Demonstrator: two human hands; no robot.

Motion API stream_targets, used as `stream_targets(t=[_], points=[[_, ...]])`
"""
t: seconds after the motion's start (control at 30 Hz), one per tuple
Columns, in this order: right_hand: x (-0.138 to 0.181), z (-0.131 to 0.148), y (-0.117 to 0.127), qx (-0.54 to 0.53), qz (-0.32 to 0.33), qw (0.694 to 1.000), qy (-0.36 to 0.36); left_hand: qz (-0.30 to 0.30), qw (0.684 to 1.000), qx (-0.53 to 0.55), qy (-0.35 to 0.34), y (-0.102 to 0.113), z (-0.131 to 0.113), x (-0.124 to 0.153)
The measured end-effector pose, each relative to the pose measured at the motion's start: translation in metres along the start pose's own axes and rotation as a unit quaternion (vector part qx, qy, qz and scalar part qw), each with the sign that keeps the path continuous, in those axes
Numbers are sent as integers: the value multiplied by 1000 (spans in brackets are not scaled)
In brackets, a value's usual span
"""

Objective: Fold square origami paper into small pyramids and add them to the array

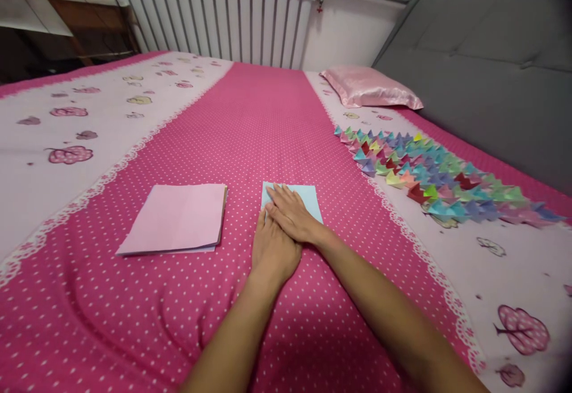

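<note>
A light blue sheet of paper (309, 196) lies on the pink dotted bedsheet, partly covered by both hands. My right hand (290, 213) rests flat across it, fingers stretched towards the upper left. Under it, my left hand (273, 250) is also laid flat at the paper's near left side, its fingers partly hidden by the right hand. Neither hand grips anything. To the left is a stack of square paper (176, 217) with a pink sheet on top and other colours at its edges.
Many small folded paper boats (424, 167) in mixed colours stand in rows on the right. Behind them are a shiny pink pillow (370, 86) and a grey headboard (487, 53). A white radiator (214, 15) lines the far wall, and a wooden desk (89, 18) is at far left.
</note>
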State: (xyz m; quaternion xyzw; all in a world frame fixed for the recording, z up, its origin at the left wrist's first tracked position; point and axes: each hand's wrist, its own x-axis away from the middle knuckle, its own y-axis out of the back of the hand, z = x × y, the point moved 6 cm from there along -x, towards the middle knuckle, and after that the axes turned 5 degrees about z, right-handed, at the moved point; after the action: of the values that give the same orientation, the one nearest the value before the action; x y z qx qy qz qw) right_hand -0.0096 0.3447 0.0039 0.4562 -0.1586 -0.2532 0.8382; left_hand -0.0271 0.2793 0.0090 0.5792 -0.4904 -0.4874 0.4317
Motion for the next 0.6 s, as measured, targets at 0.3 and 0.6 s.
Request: stream_targets(t=[0.3, 0.6], points=[[-5, -44, 12, 74, -55, 984, -153, 31, 997, 72, 16, 7, 12, -4], [-8, -50, 17, 62, -54, 982, -170, -168, 928, 276, -184, 135, -18, 46]])
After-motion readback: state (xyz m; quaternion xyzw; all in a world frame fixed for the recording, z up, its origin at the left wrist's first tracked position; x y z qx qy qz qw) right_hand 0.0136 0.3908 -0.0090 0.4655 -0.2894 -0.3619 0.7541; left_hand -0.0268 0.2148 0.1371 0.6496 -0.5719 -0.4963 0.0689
